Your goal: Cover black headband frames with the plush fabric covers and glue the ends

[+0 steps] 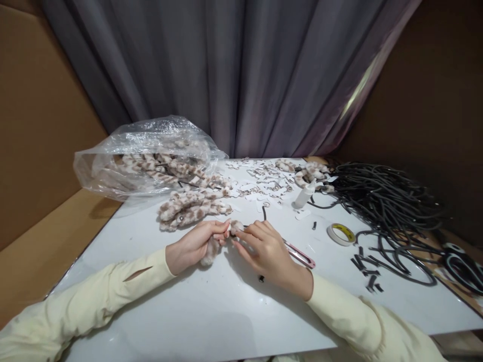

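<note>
A fluffy white-and-brown strip [211, 253] hangs from my left hand [194, 245], whose thumb and fingers pinch it near one end. My right hand [269, 255] meets the other side of that end, thumb below and fingers above, closed around the fluff. A bit of black cord [246, 227] shows by the right fingertips; whether it enters the strip is hidden. Partly behind the right hand lies a pink-handled tool [302, 255], its kind unclear. More fluffy strips [192, 208] lie in a bundle just beyond my left hand.
A clear plastic bag [151, 146] with fluffy strips stands back left. Small rings and white tags [260, 183] are scattered mid-back. A white bottle [304, 195], a tape roll [341, 234], short black pieces [368, 269] and a heap of black cords [385, 196] occupy the right.
</note>
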{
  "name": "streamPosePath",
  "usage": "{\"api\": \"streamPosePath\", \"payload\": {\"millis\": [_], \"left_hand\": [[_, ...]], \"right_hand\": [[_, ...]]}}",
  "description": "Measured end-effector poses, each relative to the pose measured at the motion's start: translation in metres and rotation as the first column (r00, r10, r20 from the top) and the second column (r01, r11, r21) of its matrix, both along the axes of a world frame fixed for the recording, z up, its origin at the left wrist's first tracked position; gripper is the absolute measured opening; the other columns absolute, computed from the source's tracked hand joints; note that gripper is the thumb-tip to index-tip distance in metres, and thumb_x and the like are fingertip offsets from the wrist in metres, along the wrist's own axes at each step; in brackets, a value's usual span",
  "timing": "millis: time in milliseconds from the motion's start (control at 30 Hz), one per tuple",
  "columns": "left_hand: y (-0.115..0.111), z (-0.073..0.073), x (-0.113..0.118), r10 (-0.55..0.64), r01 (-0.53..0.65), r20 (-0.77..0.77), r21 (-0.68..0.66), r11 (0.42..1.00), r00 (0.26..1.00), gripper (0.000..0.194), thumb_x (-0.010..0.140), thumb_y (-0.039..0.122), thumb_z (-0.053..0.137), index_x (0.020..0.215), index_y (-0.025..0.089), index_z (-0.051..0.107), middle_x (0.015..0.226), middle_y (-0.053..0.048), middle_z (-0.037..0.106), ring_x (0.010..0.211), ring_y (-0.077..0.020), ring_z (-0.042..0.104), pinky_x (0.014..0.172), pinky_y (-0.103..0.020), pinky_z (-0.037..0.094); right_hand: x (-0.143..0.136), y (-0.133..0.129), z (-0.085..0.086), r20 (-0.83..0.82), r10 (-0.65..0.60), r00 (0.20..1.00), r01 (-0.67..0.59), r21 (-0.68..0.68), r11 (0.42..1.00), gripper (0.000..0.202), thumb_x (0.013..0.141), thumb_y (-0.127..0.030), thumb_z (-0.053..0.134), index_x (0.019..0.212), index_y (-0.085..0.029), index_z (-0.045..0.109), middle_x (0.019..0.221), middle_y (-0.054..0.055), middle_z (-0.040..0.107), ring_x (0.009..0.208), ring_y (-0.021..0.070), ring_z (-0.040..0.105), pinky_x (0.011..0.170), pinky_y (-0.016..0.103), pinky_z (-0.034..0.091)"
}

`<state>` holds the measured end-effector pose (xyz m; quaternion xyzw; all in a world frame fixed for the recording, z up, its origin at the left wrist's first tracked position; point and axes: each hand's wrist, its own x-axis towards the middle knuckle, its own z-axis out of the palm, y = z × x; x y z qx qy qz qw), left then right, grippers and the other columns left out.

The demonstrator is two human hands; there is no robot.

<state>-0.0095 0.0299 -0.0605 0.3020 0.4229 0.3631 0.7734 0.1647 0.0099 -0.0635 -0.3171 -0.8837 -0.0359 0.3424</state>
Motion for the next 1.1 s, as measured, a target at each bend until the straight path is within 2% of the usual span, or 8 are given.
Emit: {"api": "streamPosePath", "payload": {"millis": [300, 500, 567, 667, 733, 800, 967, 1100], "left_hand": [[0.001, 0.007, 0.003, 0.064, -0.024, 0.161, -0.240, 0.971, 0.985, 0.025, 0.089, 0.013, 0.045, 0.065, 0.012, 0.049, 0.054, 0.005, 0.037, 0.039, -0.0005, 0.030, 0.040, -0.009, 0.033], [0.003, 0.008, 0.002, 0.093, -0.032, 0.186, -0.311, 0.950, 0.978, 0.024, 0.091, 0.012, 0.041, 0.068, 0.012, 0.047, 0.055, 0.004, 0.039, 0.038, -0.0002, 0.032, 0.037, -0.008, 0.033], [0.003, 0.009, 0.002, 0.103, -0.040, 0.183, -0.318, 0.947, 0.978, 0.024, 0.091, 0.012, 0.039, 0.068, 0.011, 0.047, 0.054, 0.004, 0.039, 0.037, -0.0001, 0.033, 0.037, -0.008, 0.033], [0.004, 0.012, 0.002, 0.109, -0.062, 0.150, -0.289, 0.955, 0.983, 0.027, 0.092, 0.010, 0.037, 0.067, 0.010, 0.047, 0.056, 0.003, 0.042, 0.038, 0.0006, 0.034, 0.037, -0.007, 0.033], [0.004, 0.013, 0.002, 0.107, -0.078, 0.118, -0.228, 0.971, 0.987, 0.029, 0.091, 0.007, 0.035, 0.065, 0.009, 0.048, 0.056, 0.002, 0.043, 0.038, 0.0009, 0.034, 0.038, -0.007, 0.034], [0.004, 0.013, 0.002, 0.107, -0.089, 0.100, -0.169, 0.982, 0.989, 0.028, 0.089, 0.005, 0.038, 0.063, 0.009, 0.049, 0.055, 0.002, 0.044, 0.038, 0.0004, 0.036, 0.040, -0.008, 0.035], [-0.005, 0.011, 0.003, 0.105, -0.052, -0.166, 0.297, 0.954, 0.980, 0.018, 0.080, 0.019, 0.058, 0.065, 0.011, 0.052, 0.053, 0.003, 0.047, 0.044, -0.0036, 0.043, 0.042, -0.012, 0.035], [-0.012, 0.013, 0.003, 0.133, 0.133, -0.474, 0.486, 0.864, 0.870, 0.027, 0.082, 0.043, 0.053, 0.077, 0.016, 0.050, 0.047, 0.009, 0.041, 0.034, -0.0046, 0.030, 0.035, -0.017, 0.023]], "right_hand": [[-0.001, 0.002, -0.012, 0.242, 0.004, 0.970, -0.036, 0.130, 0.991, 0.021, 0.090, -0.013, 0.041, 0.084, -0.011, 0.061, 0.054, 0.001, 0.051, 0.053, 0.0134, 0.042, 0.060, 0.030, 0.027], [-0.004, 0.004, -0.013, 0.111, -0.045, 0.993, 0.075, -0.279, 0.957, 0.028, 0.092, -0.022, 0.039, 0.084, -0.014, 0.064, 0.052, 0.000, 0.055, 0.043, 0.0097, 0.039, 0.051, 0.025, 0.025], [-0.006, 0.005, -0.009, -0.004, -0.076, 0.997, 0.063, -0.523, 0.850, 0.029, 0.090, -0.024, 0.041, 0.078, -0.015, 0.066, 0.050, -0.001, 0.054, 0.042, 0.0083, 0.039, 0.049, 0.023, 0.026], [-0.008, 0.006, -0.002, -0.207, -0.116, 0.971, -0.114, -0.835, 0.538, 0.034, 0.090, -0.029, 0.040, 0.072, -0.013, 0.065, 0.044, -0.002, 0.051, 0.037, 0.0066, 0.037, 0.045, 0.020, 0.030], [-0.009, 0.007, 0.002, -0.325, -0.168, 0.931, -0.261, -0.911, 0.319, 0.031, 0.089, -0.033, 0.042, 0.084, -0.013, 0.065, 0.046, -0.003, 0.054, 0.034, 0.0061, 0.037, 0.041, 0.019, 0.031], [-0.010, 0.009, 0.004, -0.414, -0.213, 0.885, -0.384, -0.908, 0.168, 0.029, 0.087, -0.035, 0.046, 0.099, -0.013, 0.061, 0.052, -0.002, 0.059, 0.032, 0.0058, 0.039, 0.037, 0.019, 0.031], [-0.007, 0.012, 0.004, -0.532, -0.213, 0.820, -0.559, -0.823, -0.095, 0.026, 0.087, -0.034, 0.048, 0.106, -0.016, 0.050, 0.064, 0.002, 0.065, 0.034, 0.0056, 0.046, 0.037, 0.017, 0.036], [-0.005, 0.013, 0.003, -0.565, -0.266, 0.781, -0.607, -0.787, -0.111, 0.020, 0.084, -0.034, 0.054, 0.091, -0.017, 0.046, 0.059, -0.003, 0.059, 0.037, 0.0055, 0.046, 0.037, 0.016, 0.035]]}}
